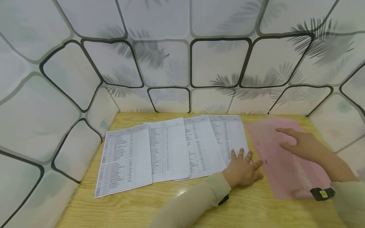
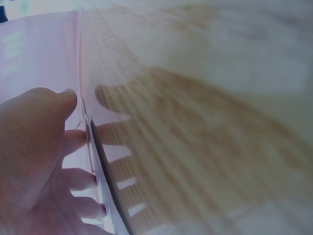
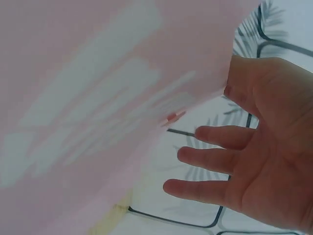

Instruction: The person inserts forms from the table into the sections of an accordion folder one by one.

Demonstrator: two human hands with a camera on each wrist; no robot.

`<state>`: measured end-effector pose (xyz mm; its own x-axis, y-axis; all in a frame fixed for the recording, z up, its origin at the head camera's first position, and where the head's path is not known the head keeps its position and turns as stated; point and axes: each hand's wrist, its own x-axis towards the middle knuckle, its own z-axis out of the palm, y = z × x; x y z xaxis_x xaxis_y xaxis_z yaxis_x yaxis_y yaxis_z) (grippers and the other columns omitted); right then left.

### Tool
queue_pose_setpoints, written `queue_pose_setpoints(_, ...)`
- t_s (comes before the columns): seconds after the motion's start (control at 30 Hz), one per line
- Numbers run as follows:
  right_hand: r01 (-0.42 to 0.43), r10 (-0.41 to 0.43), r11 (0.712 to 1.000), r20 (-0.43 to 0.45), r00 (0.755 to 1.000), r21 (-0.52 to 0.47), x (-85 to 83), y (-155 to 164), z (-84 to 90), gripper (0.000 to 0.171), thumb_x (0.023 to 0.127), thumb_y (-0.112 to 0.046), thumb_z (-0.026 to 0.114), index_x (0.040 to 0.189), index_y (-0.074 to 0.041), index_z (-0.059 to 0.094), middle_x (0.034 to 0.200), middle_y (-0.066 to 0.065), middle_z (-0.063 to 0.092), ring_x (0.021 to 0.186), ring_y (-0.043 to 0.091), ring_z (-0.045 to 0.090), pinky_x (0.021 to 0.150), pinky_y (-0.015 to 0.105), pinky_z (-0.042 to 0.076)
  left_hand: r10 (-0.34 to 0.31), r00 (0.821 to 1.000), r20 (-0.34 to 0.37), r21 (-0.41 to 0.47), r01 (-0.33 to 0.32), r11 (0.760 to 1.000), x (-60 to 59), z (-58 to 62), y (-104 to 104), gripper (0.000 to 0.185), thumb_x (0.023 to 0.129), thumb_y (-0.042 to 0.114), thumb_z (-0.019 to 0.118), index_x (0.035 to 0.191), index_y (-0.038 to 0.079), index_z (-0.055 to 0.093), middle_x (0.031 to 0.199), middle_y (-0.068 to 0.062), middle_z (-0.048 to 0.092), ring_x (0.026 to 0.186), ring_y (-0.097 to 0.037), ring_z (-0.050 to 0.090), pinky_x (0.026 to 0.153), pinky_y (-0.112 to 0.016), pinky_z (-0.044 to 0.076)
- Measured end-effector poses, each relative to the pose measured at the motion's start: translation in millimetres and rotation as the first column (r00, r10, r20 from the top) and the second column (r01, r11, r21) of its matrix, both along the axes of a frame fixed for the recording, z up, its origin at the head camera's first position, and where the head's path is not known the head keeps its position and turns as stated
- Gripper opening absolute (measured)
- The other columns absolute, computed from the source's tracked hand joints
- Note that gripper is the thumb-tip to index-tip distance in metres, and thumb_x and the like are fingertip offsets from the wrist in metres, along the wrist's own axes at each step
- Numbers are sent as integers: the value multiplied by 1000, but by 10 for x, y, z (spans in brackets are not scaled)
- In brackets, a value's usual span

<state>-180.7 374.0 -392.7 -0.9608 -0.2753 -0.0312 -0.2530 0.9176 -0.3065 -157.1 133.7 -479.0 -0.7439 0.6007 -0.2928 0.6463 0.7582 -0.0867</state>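
Several printed sheets (image 1: 171, 148) lie fanned in an overlapping row on a wooden table (image 1: 137, 205). A pink translucent folder (image 1: 282, 171) lies to their right. My left hand (image 1: 242, 169) rests flat with spread fingers on the lower corner of the rightmost sheet, right at the folder's left edge. In the left wrist view the left hand (image 2: 39, 161) lies beside the pink folder (image 2: 34, 54). My right hand (image 1: 302, 145) is over the folder with straight fingers. The right wrist view shows the right hand (image 3: 254, 152) open beside the blurred pink folder (image 3: 88, 98), holding nothing.
Panels with a leaf print and black frames (image 1: 219, 63) wall the table in at the back and on both sides. Bare wood shows along the table's front edge. A black band with a yellow tag (image 1: 322, 193) sits on my right wrist.
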Motion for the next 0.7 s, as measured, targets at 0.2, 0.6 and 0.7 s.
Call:
queue_pose_setpoints(0.2,26,-26,1000,34,999,7,19,205,125,63,107,-23,62,161,-5,36,122,45,64,90,57,69,66,55,57,-16,1000,-12,-8,16,1000,18,15,-7,60,105,74,13,163,58,9,177,12,16,164,-25,18,129,-52,29)
queue_pose_setpoints(0.6,117,-117,993,80,990,7,72,518,329,66,113,-23,46,169,-7,14,118,50,61,63,26,60,53,32,38,-26,999,-21,4,26,1000,30,25,-15,58,108,69,15,164,55,13,176,9,19,163,-26,20,128,-54,30)
queue_pose_setpoints(0.7,156,-158,988,118,980,21,61,580,378,68,114,-28,46,167,-4,13,121,52,58,67,27,63,56,36,46,-24,999,-22,9,24,1000,27,20,-16,57,109,68,17,164,55,15,176,9,20,163,-26,22,127,-54,30)
